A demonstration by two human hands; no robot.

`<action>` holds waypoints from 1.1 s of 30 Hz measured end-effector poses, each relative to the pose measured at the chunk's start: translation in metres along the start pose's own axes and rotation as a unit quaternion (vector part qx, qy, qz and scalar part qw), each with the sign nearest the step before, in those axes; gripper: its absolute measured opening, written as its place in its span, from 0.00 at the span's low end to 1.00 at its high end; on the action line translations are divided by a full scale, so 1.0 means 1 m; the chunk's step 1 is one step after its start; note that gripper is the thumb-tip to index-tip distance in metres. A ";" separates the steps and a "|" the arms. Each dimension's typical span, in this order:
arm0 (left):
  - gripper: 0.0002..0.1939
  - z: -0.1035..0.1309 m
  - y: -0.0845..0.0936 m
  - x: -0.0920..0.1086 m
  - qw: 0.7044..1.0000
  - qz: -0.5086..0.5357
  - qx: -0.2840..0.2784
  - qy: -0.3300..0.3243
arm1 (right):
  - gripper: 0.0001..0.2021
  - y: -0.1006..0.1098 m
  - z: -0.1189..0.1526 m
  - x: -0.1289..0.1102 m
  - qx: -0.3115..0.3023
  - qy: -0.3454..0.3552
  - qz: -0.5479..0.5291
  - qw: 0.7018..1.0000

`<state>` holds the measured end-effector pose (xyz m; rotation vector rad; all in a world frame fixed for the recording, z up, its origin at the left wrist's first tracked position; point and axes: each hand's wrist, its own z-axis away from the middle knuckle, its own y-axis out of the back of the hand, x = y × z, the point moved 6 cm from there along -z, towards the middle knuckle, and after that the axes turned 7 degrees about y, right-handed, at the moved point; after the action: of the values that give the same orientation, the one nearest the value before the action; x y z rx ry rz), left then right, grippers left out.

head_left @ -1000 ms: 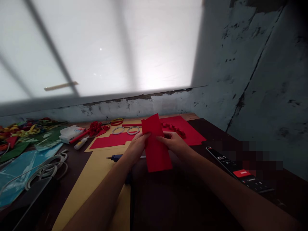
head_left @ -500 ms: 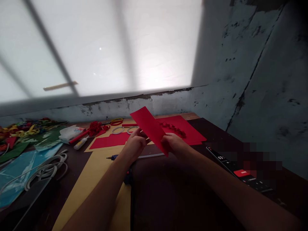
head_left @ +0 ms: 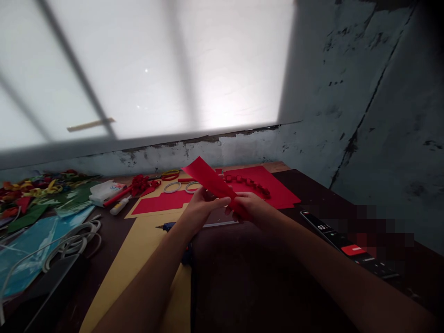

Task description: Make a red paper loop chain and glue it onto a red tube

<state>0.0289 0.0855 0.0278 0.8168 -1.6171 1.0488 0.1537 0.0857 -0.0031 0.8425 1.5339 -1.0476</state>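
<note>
A strip of red paper (head_left: 210,181) is held above the table, slanting from upper left to lower right and curling inward where my fingers pinch it. My left hand (head_left: 204,208) grips its lower left edge, thumb pressed against the paper. My right hand (head_left: 248,206) is closed round the lower end. Beneath my left forearm lies a blue glue gun (head_left: 169,226), with a white glue stick (head_left: 220,224) running out to the right. Behind the hands, a red paper chain (head_left: 248,182) rests on red paper sheets (head_left: 277,192).
Tan paper (head_left: 114,273) covers part of the dark table. Scissors (head_left: 169,175), tape rings (head_left: 172,187), a red paper flower (head_left: 139,184) and a glue bottle (head_left: 120,206) lie at the back. A white cable (head_left: 74,243) is coiled at left; a phone (head_left: 347,245) lies right.
The red paper has gone from nearly flat to curled at its lower part. My left thumb has moved right onto it, bringing the two hands together.
</note>
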 end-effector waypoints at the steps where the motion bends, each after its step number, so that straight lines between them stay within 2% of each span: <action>1: 0.19 -0.001 0.004 0.001 0.999 0.000 0.034 -0.012 | 0.07 0.002 0.000 -0.002 0.016 0.005 -0.017 1.000; 3: 0.18 -0.002 0.012 0.003 0.995 0.004 0.090 -0.036 | 0.10 0.006 0.000 -0.006 0.049 0.024 -0.062 0.997; 5: 0.18 -0.002 0.016 0.005 0.991 0.012 0.120 -0.052 | 0.13 0.010 -0.001 -0.008 0.059 0.047 -0.093 0.993; 9: 0.16 0.000 0.018 0.008 0.989 0.018 0.129 -0.068 | 0.20 0.013 -0.002 -0.012 0.058 0.097 -0.062 0.992; 12: 0.14 0.002 0.019 0.009 0.988 0.016 0.133 -0.083 | 0.20 0.014 0.000 -0.017 0.070 0.132 -0.041 0.988; 18: 0.16 0.002 0.023 0.010 0.983 0.020 0.151 -0.098 | 0.24 0.013 0.005 -0.024 0.076 0.158 0.062 0.983; 22: 0.16 0.002 0.018 0.012 0.988 0.024 0.129 -0.078 | 0.22 0.014 0.003 -0.023 0.079 0.169 0.020 0.982; 27: 0.20 0.001 0.004 0.009 0.998 0.031 0.056 -0.019 | 0.19 0.015 0.001 -0.020 0.072 0.160 -0.036 0.984; 30: 0.22 0.001 0.001 0.004 0.999 0.028 0.036 -0.003 | 0.18 0.018 0.002 -0.018 0.098 0.151 0.008 0.984; 33: 0.23 0.002 0.003 -0.002 0.999 0.036 0.028 0.015 | 0.10 0.022 0.002 -0.017 0.120 0.153 0.083 0.977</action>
<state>0.0265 0.0850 0.0246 0.7809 -1.6079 1.1579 0.1777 0.0924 0.0096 1.3285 1.5736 -1.0266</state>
